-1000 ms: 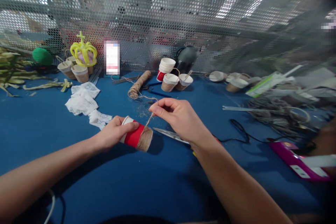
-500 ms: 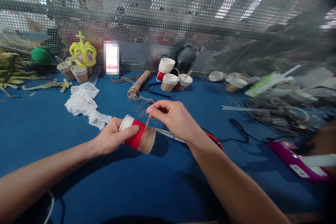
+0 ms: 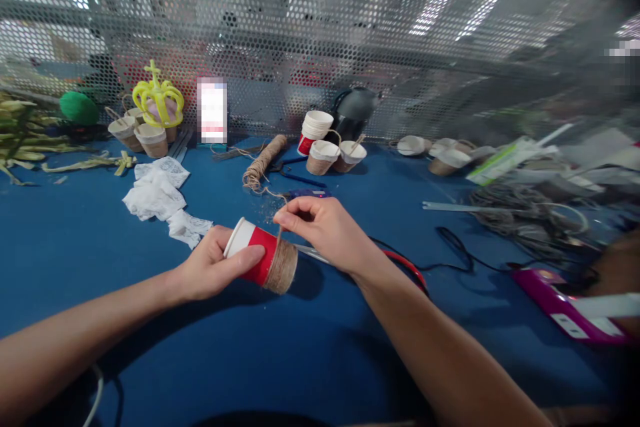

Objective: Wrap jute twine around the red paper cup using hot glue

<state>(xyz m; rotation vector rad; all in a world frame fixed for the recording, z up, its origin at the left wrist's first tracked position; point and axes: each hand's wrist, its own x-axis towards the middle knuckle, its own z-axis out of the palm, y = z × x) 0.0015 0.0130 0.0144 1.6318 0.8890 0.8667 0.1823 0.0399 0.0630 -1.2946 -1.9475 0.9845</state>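
My left hand point(image 3: 213, 263) is closed around a red and white paper cup point(image 3: 257, 257), which lies tilted with its white rim to the left. Brown twine point(image 3: 281, 267) is wound in rows around the cup's base end. Between thumb and fingertips, my right hand point(image 3: 320, 227) pinches the loose strand just above the cup. From there the strand runs back to a twine roll point(image 3: 265, 163) on the blue table. Scissors with red handles point(image 3: 407, 263) lie partly hidden under my right hand and forearm.
Behind the cup are pliers point(image 3: 303, 178), a blue tool point(image 3: 310, 194), stacked paper cups point(image 3: 317, 127) and twine-wrapped cups point(image 3: 323, 159). White crumpled cloth point(image 3: 155, 197) lies left. A purple power strip point(image 3: 565, 307) and grey cord bundle point(image 3: 530, 217) lie right. A perforated metal screen point(image 3: 280, 33) stands behind.
My right hand has moved slightly left and down with the twine, nearer the cup. The blue tool shows more behind it. My left hand keeps its hold, the cup shifting only slightly.
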